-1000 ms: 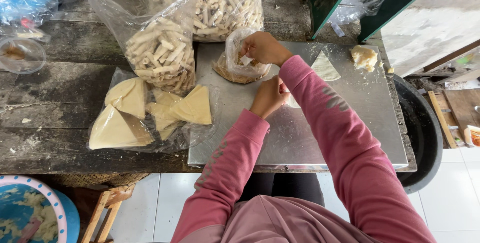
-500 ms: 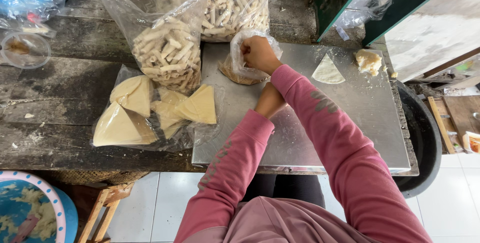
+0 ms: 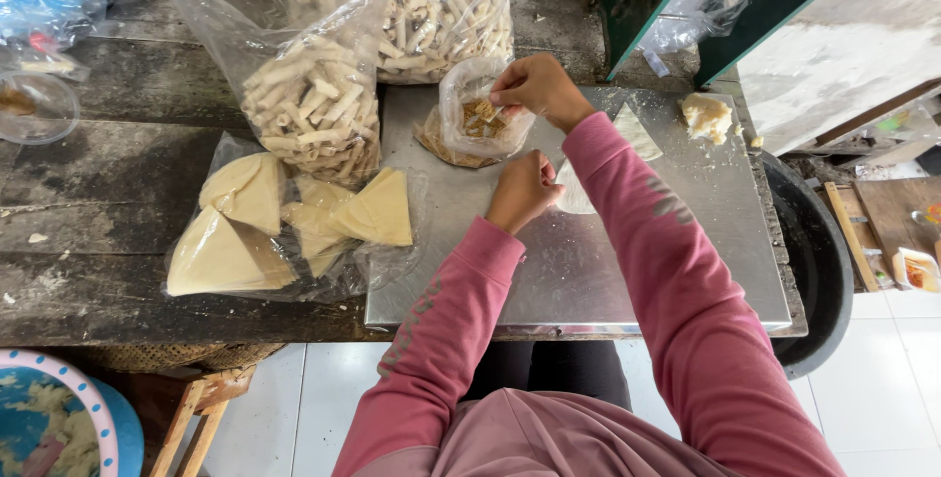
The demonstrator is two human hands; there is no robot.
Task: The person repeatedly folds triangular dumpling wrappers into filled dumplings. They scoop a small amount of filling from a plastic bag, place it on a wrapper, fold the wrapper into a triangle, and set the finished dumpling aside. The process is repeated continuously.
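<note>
the right hand (image 3: 537,88) reaches into the mouth of a small clear plastic bag (image 3: 472,122) of brown filling, fingertips pinched on a bit of it. the bag sits at the far left part of the steel tray (image 3: 627,271). the left hand (image 3: 522,191) rests near it on the tray, fingers curled closed on a thin pale dough sheet (image 3: 576,193). left of the tray lie triangular folded wrappers (image 3: 294,217) in plastic, with bags of rolled pastry sticks (image 3: 323,104) beyond. a dough lump (image 3: 708,116) sits far right.
</note>
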